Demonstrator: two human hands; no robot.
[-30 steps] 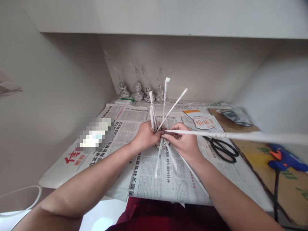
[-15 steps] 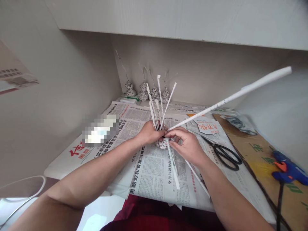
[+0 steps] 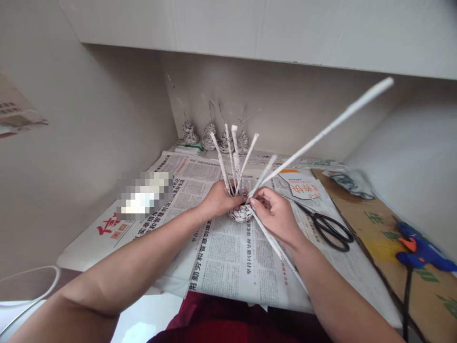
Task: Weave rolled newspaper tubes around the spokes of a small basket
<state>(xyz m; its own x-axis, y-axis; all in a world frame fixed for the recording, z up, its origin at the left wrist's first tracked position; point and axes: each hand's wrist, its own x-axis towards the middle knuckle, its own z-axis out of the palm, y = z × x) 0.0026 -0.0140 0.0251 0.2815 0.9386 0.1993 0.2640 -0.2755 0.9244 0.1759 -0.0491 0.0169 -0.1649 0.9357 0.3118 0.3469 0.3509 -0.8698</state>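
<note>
Between my hands sits a small woven paper basket (image 3: 240,214) made of rolled newspaper, resting on the newspaper sheet. Several white paper tubes (image 3: 222,164) stick up from its far rim. My left hand (image 3: 222,199) is closed around its left side, thumb on the rim and its other fingers partly hidden by the tubes. At the right rim my right hand (image 3: 273,209) pinches a long paper tube (image 3: 321,131) that slants up to the right. Another paper tube (image 3: 269,238) runs down toward the table's front edge, under the right hand.
Black-handled scissors (image 3: 332,231) lie right of my hands, beside a torn printed paper piece (image 3: 303,186). A blue glue gun (image 3: 421,252) rests on cardboard (image 3: 385,228) farther right. Several woven gourd shapes (image 3: 210,136) stand along the back wall, under a low overhang (image 3: 250,28).
The tube that hung down in front of the basket has swung rightward. The long tube's far end has shifted left and up. Another short tube end now stands near my right hand.
</note>
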